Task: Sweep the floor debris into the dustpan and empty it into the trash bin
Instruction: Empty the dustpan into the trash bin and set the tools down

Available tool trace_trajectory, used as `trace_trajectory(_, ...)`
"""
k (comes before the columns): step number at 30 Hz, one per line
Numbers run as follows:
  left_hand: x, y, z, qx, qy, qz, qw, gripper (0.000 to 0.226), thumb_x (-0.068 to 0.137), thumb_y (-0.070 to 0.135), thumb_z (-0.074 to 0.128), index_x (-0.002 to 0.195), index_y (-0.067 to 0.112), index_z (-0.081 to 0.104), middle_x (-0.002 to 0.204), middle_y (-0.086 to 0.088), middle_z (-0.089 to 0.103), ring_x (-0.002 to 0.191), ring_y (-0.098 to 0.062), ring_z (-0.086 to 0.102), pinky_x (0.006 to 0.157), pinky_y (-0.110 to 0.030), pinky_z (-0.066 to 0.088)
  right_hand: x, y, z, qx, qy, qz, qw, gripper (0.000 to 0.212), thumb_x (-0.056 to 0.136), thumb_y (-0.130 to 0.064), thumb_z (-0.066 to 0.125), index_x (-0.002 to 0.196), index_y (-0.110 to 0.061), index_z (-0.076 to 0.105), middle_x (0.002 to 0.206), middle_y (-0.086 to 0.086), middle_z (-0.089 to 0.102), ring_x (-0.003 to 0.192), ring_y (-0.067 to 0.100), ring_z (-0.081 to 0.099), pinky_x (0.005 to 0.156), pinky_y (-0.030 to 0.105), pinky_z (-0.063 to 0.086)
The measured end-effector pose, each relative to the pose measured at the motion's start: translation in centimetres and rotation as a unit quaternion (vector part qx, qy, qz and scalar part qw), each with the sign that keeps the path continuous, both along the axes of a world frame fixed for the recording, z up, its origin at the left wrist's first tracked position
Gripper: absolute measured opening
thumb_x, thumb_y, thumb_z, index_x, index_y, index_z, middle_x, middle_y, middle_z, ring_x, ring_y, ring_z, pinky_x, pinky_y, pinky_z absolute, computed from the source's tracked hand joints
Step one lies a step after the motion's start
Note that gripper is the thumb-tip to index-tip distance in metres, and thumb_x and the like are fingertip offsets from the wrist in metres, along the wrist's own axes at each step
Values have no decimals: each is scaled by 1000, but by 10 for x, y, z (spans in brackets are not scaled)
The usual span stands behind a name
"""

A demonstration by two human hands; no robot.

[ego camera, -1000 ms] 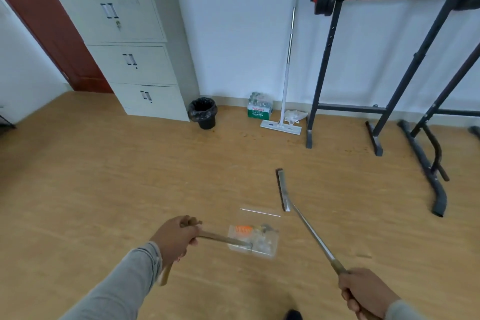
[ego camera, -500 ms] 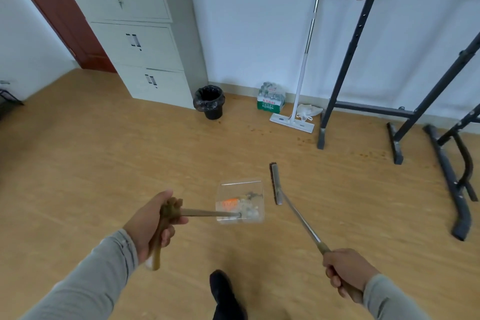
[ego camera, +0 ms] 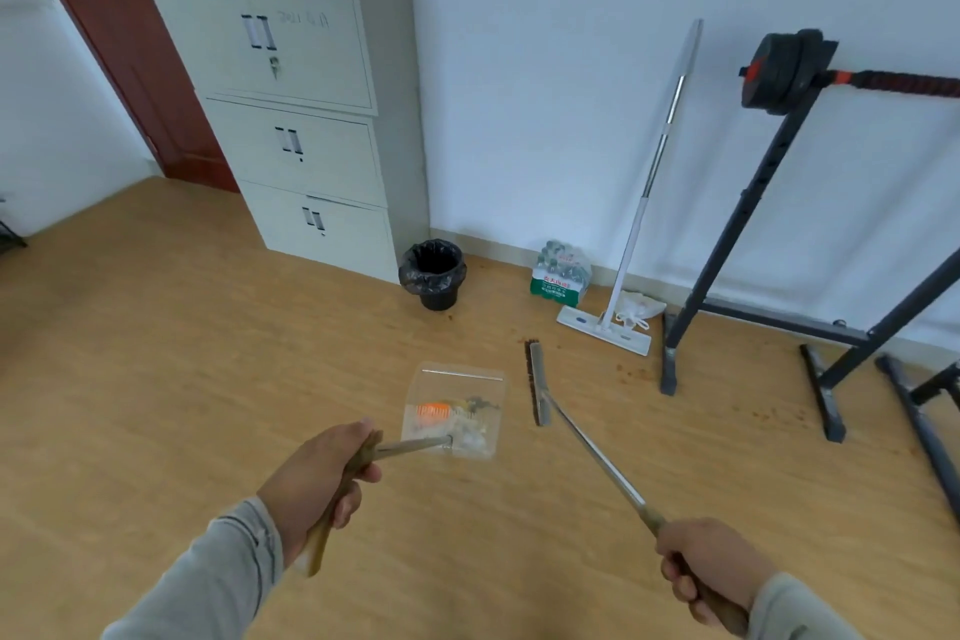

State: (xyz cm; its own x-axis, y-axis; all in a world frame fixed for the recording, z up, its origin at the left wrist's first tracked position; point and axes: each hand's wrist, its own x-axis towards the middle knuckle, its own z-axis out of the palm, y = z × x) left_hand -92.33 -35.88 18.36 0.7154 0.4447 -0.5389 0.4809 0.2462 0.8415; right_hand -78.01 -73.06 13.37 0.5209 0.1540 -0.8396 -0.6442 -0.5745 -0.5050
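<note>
While left hand grips handle of clear dustpan, pan hangs above floor, orange and pale debris inside. Right hand clamped round broom handle, brush head just right of pan. Black-lined bin well ahead, beside cabinet, by wall. Mop leans right of bin.
</note>
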Motion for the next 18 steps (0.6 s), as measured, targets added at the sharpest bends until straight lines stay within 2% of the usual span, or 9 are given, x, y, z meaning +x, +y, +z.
trace_trajectory(5, 52, 45, 11, 60, -7, -2, 998, 44, 102, 40, 46, 111, 0, 60, 78, -16, 61, 39, -19, 36, 44, -23, 30, 59, 39, 1, 19, -2, -5, 1000, 16, 90, -3, 52, 75, -6, 48, 58, 12, 48, 39, 19, 37, 41, 18, 27)
trace_trajectory(10, 112, 78, 26, 114, 8, 15, 993, 55, 96, 58, 50, 104, 5, 62, 77, -14, 63, 42, -19, 37, 44, -25, 32, 137, 72, -3, 17, 14, 17, 1000, 25, 92, -5, 52, 68, -5, 50, 51, 10, 46, 35, 19, 36, 40, 18, 26)
trace_trajectory(12, 143, 91, 34, 124, 14, 20, 992, 56, 94, 58, 53, 105, 4, 62, 77, -14, 63, 42, -19, 36, 45, -26, 32, 175, 84, -3, 20, 18, 23, 999, 27, 93, -5, 51, 66, -5, 50, 49, 10, 45, 34, 18, 36, 39, 17, 26)
trace_trajectory(15, 193, 106, 45, 135, 25, 21, 990, 45, 94, 45, 64, 109, 3, 61, 80, -15, 62, 43, -18, 36, 44, -26, 32, 237, 97, -6, 22, 15, 43, 999, 29, 94, -6, 51, 65, -6, 49, 46, 8, 43, 32, 17, 35, 39, 17, 26)
trace_trajectory(18, 253, 118, 53, 162, 63, 3, 985, 21, 92, 11, 69, 111, 3, 61, 77, -14, 56, 44, -19, 37, 44, -27, 31, 302, 108, -6, 32, 20, 64, 997, 23, 93, -6, 51, 70, -7, 48, 48, 7, 46, 34, 16, 36, 40, 17, 26)
